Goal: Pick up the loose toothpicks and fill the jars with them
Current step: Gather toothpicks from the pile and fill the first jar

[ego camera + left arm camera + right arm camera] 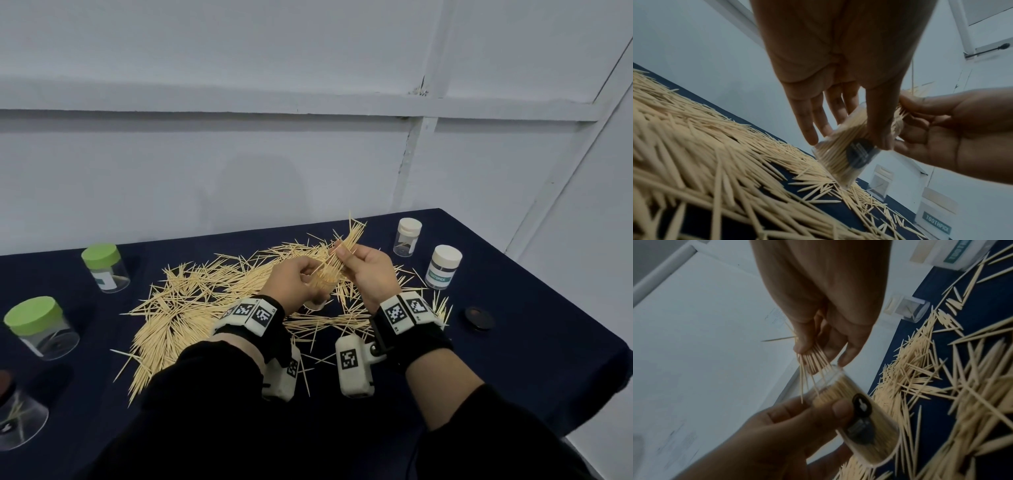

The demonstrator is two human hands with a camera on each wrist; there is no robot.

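Note:
Over the middle of the table my left hand (301, 275) grips a clear, lidless jar (322, 289) with a black label, tilted and nearly full of toothpicks. In the left wrist view its fingers and thumb wrap the jar (844, 152). My right hand (347, 257) pinches a bundle of toothpicks (347, 240) just above the jar's mouth, their lower ends fanning into the jar (857, 417). The bundle (813, 360) is held between thumb and fingers. A large heap of loose toothpicks (191, 301) lies on the dark blue cloth below and to the left.
Two green-lidded jars (104, 267) (41, 327) stand at the left and a brown-lidded jar (17, 418) at the near left edge. Two white-lidded jars (409, 236) (443, 267) stand at the right. A black lid (479, 318) lies near the right edge. A white wall runs behind the table.

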